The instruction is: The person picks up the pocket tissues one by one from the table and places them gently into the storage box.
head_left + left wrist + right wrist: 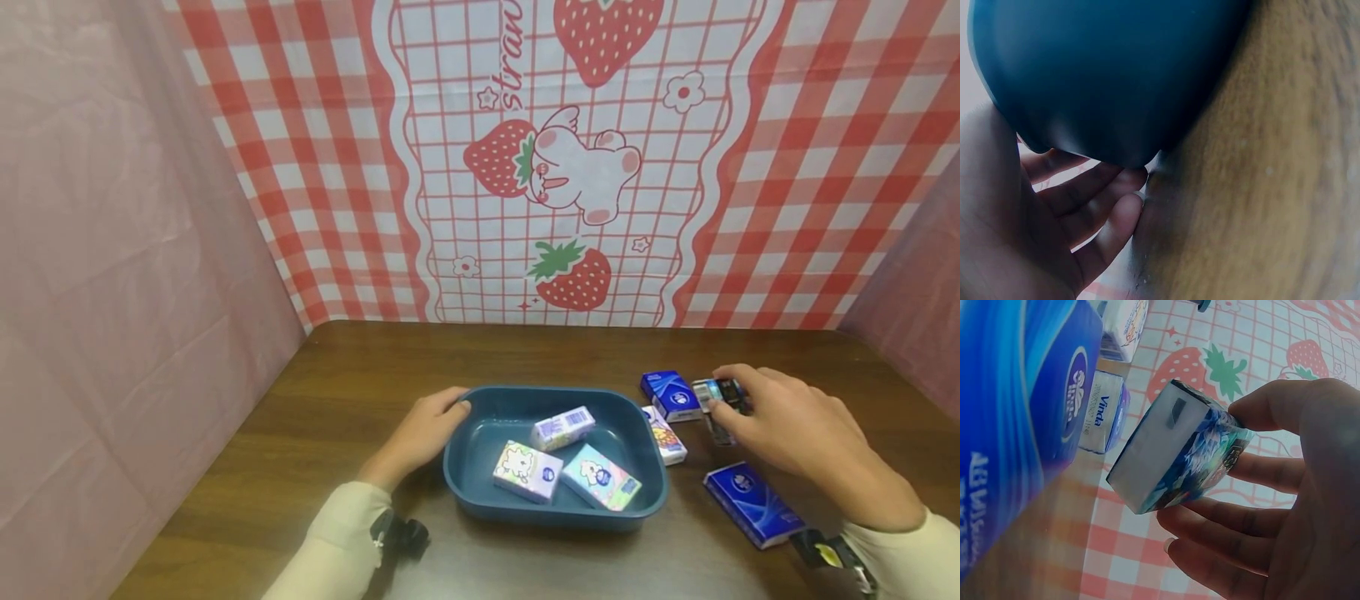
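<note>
My left hand (420,433) grips the left end of a dark teal plastic basin (555,518), thumb over the rim and the other fingers along its outer wall. Inside the basin lie three pastel tissue packs, one with a barcode (564,427), one lilac (528,472) and one mint and pink (602,478). To the right of the basin, my right hand (802,425) holds a dark, colourfully printed tissue pack (1191,462) between thumb and fingers. In the right wrist view that pack is tilted, its pale end facing the camera.
A blue tissue pack (671,396) lies behind a white patterned pack (666,437) beside the basin's right end. Another blue pack (753,504) lies nearer, below my right hand. The wooden table (322,375) ends at a strawberry-print checked cloth (585,208); pink cloth (135,250) hangs left.
</note>
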A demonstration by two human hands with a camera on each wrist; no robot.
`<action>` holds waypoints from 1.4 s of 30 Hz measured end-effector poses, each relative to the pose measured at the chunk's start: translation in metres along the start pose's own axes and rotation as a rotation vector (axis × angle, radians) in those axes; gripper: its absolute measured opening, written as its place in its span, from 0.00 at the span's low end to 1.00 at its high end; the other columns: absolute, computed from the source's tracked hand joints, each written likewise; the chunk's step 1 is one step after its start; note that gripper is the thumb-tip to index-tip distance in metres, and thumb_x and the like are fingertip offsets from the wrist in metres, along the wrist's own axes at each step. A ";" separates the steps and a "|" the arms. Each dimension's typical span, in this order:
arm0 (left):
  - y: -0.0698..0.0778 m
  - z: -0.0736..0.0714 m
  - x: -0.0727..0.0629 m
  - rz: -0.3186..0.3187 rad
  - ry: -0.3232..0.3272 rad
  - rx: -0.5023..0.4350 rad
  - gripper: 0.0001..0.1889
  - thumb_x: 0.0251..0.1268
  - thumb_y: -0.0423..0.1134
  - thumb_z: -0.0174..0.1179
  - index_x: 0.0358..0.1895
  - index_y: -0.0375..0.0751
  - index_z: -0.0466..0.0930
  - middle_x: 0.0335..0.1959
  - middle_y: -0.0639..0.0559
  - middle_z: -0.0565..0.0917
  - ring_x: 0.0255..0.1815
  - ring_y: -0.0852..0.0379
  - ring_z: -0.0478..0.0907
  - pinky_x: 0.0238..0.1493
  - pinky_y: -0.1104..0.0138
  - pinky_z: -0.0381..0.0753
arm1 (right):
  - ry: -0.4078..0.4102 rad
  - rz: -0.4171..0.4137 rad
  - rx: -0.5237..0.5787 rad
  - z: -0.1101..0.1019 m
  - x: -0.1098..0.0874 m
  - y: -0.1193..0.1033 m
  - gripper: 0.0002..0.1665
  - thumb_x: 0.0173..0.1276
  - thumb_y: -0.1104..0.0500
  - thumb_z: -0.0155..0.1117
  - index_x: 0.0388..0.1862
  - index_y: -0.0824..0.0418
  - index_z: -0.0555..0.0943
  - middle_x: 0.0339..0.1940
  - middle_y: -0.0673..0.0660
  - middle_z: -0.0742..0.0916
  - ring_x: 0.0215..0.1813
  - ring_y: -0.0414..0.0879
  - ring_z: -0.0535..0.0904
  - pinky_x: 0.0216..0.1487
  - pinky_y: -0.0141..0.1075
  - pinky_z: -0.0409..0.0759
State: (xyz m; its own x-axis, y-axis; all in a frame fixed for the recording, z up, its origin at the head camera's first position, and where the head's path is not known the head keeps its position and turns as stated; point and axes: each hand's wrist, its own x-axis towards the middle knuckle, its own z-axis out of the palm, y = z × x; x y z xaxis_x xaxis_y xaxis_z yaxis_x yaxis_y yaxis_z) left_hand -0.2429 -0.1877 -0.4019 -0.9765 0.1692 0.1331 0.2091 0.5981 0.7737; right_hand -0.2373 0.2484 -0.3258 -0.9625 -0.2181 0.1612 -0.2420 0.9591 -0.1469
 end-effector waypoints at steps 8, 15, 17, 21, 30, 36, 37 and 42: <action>0.002 0.000 -0.001 0.012 0.005 -0.002 0.18 0.77 0.46 0.50 0.61 0.47 0.80 0.57 0.51 0.83 0.61 0.50 0.77 0.64 0.48 0.73 | 0.008 -0.003 0.014 -0.003 -0.001 -0.005 0.39 0.66 0.32 0.62 0.63 0.59 0.76 0.53 0.71 0.83 0.50 0.70 0.80 0.32 0.66 0.78; 0.002 0.000 -0.002 0.012 0.006 -0.001 0.18 0.77 0.46 0.50 0.62 0.47 0.80 0.58 0.50 0.83 0.62 0.49 0.77 0.64 0.48 0.73 | 0.025 -0.008 0.025 -0.004 -0.003 -0.007 0.37 0.66 0.32 0.62 0.60 0.59 0.77 0.51 0.69 0.84 0.47 0.67 0.82 0.30 0.63 0.79; 0.002 0.000 -0.001 0.009 0.003 -0.002 0.18 0.77 0.46 0.50 0.62 0.47 0.80 0.58 0.50 0.83 0.62 0.49 0.77 0.64 0.48 0.72 | 0.029 -0.007 0.030 -0.004 -0.003 -0.008 0.36 0.66 0.33 0.63 0.59 0.59 0.77 0.50 0.68 0.85 0.46 0.66 0.82 0.30 0.62 0.79; 0.002 0.000 -0.001 0.003 -0.001 -0.006 0.18 0.77 0.46 0.50 0.63 0.46 0.80 0.58 0.50 0.82 0.62 0.49 0.76 0.64 0.47 0.73 | 0.026 -0.008 0.045 -0.006 -0.003 -0.009 0.36 0.65 0.33 0.64 0.58 0.59 0.77 0.47 0.65 0.85 0.42 0.61 0.83 0.28 0.59 0.79; 0.002 -0.001 -0.002 -0.005 -0.006 -0.006 0.18 0.78 0.47 0.50 0.62 0.47 0.80 0.58 0.50 0.83 0.62 0.49 0.77 0.64 0.47 0.73 | 0.022 -0.007 0.056 -0.008 -0.004 -0.013 0.36 0.64 0.32 0.64 0.55 0.59 0.76 0.40 0.57 0.85 0.36 0.51 0.80 0.26 0.52 0.79; 0.003 -0.001 -0.002 -0.017 -0.008 -0.001 0.19 0.77 0.47 0.50 0.63 0.47 0.79 0.59 0.51 0.82 0.63 0.50 0.76 0.65 0.48 0.73 | 0.034 -0.009 0.056 -0.010 -0.004 -0.015 0.37 0.64 0.31 0.64 0.55 0.60 0.75 0.35 0.55 0.83 0.34 0.49 0.78 0.24 0.50 0.77; 0.003 -0.001 -0.002 -0.018 -0.008 -0.001 0.19 0.77 0.47 0.50 0.63 0.47 0.79 0.59 0.51 0.82 0.63 0.50 0.76 0.65 0.48 0.73 | 0.034 -0.008 0.057 -0.011 -0.004 -0.016 0.37 0.64 0.31 0.64 0.55 0.60 0.75 0.34 0.54 0.83 0.33 0.48 0.77 0.24 0.49 0.77; 0.002 0.000 -0.001 -0.020 -0.010 -0.002 0.19 0.77 0.47 0.50 0.63 0.47 0.79 0.59 0.51 0.82 0.63 0.50 0.76 0.65 0.48 0.72 | 0.050 -0.013 0.063 -0.011 -0.005 -0.017 0.36 0.64 0.31 0.64 0.54 0.58 0.75 0.33 0.53 0.82 0.33 0.48 0.77 0.24 0.48 0.76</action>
State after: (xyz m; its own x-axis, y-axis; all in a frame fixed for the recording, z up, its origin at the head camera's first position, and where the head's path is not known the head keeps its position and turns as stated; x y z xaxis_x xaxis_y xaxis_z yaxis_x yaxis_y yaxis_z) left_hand -0.2412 -0.1867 -0.4003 -0.9800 0.1646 0.1116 0.1893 0.6002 0.7771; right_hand -0.2267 0.2354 -0.3133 -0.9523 -0.2193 0.2121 -0.2629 0.9426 -0.2057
